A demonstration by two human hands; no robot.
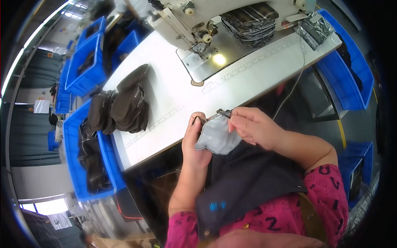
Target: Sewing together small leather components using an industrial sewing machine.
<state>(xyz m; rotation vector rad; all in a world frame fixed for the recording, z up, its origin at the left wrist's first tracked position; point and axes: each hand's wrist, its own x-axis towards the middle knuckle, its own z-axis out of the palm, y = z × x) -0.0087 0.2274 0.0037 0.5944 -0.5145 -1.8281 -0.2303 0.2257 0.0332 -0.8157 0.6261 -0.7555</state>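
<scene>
In front of my body, off the table's near edge, I hold a light grey fabric piece [221, 134] with a dark stitched edge. My left hand [196, 142] grips its left side, thumb up along the dark rim. At its upper right edge, my right hand [257, 128] pinches a small dark thin tool [225, 113] whose tip touches the rim; its exact kind does not show. Beyond the hands stands a white sewing machine [182, 29] on the white table [173, 91].
Dark brown fabric pieces [130, 103] lie piled at the table's left. Plaid pieces [250, 25] are stacked beside the machine. Blue bins stand on the left [74, 161] and right [364, 78]. A plastic-wrapped bundle [316, 31] rests at the table's right end. A pale cord [291, 89] hangs over the edge.
</scene>
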